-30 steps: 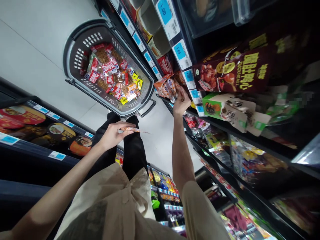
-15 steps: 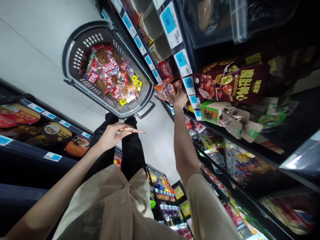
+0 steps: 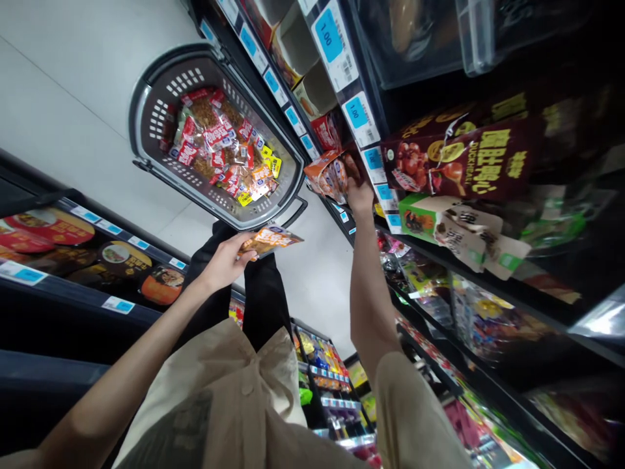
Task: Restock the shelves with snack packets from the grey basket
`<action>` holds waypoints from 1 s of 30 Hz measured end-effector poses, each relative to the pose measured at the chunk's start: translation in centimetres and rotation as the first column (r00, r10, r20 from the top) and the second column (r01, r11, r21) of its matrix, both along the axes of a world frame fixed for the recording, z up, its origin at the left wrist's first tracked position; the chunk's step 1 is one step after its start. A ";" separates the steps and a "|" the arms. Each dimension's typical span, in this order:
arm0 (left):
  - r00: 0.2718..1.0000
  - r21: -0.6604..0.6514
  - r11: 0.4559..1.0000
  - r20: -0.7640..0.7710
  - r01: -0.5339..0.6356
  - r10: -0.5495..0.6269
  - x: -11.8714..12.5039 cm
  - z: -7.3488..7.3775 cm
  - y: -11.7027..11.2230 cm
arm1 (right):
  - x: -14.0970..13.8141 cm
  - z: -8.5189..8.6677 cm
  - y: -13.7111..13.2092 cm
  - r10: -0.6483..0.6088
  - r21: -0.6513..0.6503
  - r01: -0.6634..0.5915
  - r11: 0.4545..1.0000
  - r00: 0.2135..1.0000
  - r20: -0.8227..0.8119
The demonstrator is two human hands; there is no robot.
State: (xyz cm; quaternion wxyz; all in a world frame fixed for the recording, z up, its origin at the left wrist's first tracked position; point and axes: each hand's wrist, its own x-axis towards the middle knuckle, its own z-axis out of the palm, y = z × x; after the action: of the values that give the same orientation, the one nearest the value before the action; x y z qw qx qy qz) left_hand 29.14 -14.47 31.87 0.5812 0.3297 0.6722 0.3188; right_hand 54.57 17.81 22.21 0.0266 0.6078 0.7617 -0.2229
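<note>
My left hand (image 3: 225,262) is closed on a flat orange snack packet (image 3: 271,240), held above my black trousers near the basket's handle. My right hand (image 3: 360,191) reaches to the shelf edge on the right and grips a bunch of orange snack packets (image 3: 326,176) hanging or standing there. A grey shopping basket (image 3: 159,85) sits on the pale floor ahead, filled with several red, yellow and clear snack packets (image 3: 222,150).
Shelves on the right carry blue price tags (image 3: 356,112), a dark brown carton (image 3: 469,163), a green and white box (image 3: 439,221) and bagged sweets below. A low shelf on the left holds round instant-noodle bowls (image 3: 43,228). Pale floor (image 3: 73,58) lies beyond the basket.
My left hand has lifted and tilted its packet so its orange face shows. My right hand stays at the shelf on the orange packets, shifted slightly.
</note>
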 end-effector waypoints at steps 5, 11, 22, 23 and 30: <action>0.999 0.018 1.000 -0.038 -0.010 0.011 -0.6 -0.6 0.1 | -1.5 4.4 -7.8 -0.350 0.108 0.371 0.922 0.920 -0.178; 0.999 -0.096 0.995 0.032 -0.028 0.031 -0.2 -0.9 -0.4 | -8.0 8.0 -18.7 -0.452 -0.577 0.166 0.800 0.799 -0.397; 0.981 0.171 0.985 -0.193 0.002 0.032 0.0 -0.4 0.0 | -11.8 4.6 -14.6 -0.244 -0.371 0.058 0.927 0.844 -0.477; 0.979 0.172 0.985 -0.203 0.008 0.028 0.2 -0.4 0.2 | -11.8 4.6 -14.0 -0.250 -0.394 0.042 0.918 0.832 -0.495; 0.904 -0.148 0.922 0.193 -0.358 0.381 2.3 -0.8 0.2 | -11.1 7.0 -13.4 -0.494 -0.770 -0.013 0.638 0.760 -0.422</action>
State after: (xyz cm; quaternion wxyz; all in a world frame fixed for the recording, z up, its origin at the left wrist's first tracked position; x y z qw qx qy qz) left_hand 31.46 -14.27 31.05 0.5973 0.1271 0.6710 0.4204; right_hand 43.44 4.42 29.18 -0.0058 0.5425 0.4785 -0.6904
